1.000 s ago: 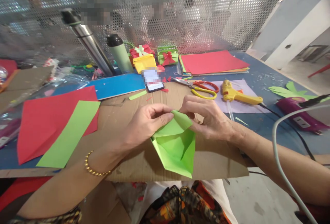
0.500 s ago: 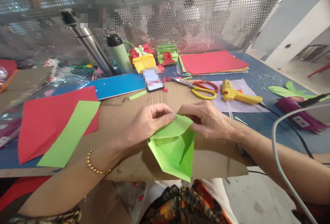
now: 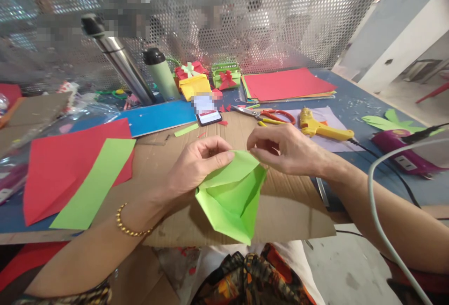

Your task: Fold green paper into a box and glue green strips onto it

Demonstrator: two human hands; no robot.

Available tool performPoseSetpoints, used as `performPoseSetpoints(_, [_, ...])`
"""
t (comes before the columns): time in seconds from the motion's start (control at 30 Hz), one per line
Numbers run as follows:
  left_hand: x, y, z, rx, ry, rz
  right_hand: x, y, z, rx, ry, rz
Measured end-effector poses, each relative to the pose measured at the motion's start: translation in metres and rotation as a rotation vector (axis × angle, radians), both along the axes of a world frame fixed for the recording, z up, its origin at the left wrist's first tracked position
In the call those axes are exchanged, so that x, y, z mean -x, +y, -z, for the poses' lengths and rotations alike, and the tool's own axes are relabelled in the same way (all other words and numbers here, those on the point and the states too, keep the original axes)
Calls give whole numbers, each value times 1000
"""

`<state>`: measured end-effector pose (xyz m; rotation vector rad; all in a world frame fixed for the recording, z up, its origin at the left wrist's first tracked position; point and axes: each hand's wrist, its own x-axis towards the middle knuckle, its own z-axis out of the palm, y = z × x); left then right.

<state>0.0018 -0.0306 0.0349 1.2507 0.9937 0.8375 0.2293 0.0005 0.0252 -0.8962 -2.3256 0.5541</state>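
Note:
A folded green paper box [image 3: 229,202], open toward me with a flap along its top, is held tilted above the cardboard. My left hand [image 3: 199,162] pinches the flap's upper left edge between thumb and fingers. At the flap's upper right corner, my right hand [image 3: 284,148] has its fingers curled and its thumb on the paper edge; its fingertips are partly hidden. Beyond the right hand lie scissors [image 3: 277,117] with red and yellow handles, partly covered by it. A yellow glue gun [image 3: 324,129] rests on lilac paper [image 3: 331,114].
Beneath my hands is a cardboard sheet [image 3: 294,221]. Red paper [image 3: 70,155] with a green strip [image 3: 94,183] lies left. Behind are a phone [image 3: 207,117], bottles, small paper bags and a red paper stack [image 3: 287,83]. A white cable [image 3: 372,202] hangs before my right forearm, near a purple power strip [image 3: 403,155].
My right hand has moved up and slightly right along the flap, now covering part of the scissors' yellow handle. The paper box has turned a little and its lower tip has shifted left.

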Motion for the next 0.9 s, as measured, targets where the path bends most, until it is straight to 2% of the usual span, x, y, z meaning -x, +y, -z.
performPoseSetpoints(0.13, [0, -1, 0, -90, 54, -27, 0, 1, -6, 62, 133, -1])
performPoseSetpoints(0.33, [1, -1, 4, -163, 130, -4, 10, -4, 1, 200, 137, -120])
performPoseSetpoints(0.7, [1, -2, 5, -207, 240, 60, 12, -6, 5, 202, 113, -92])
performPoseSetpoints(0.9, [3, 2, 11, -374, 365, 97, 16, -8, 10, 170, 55, -95])
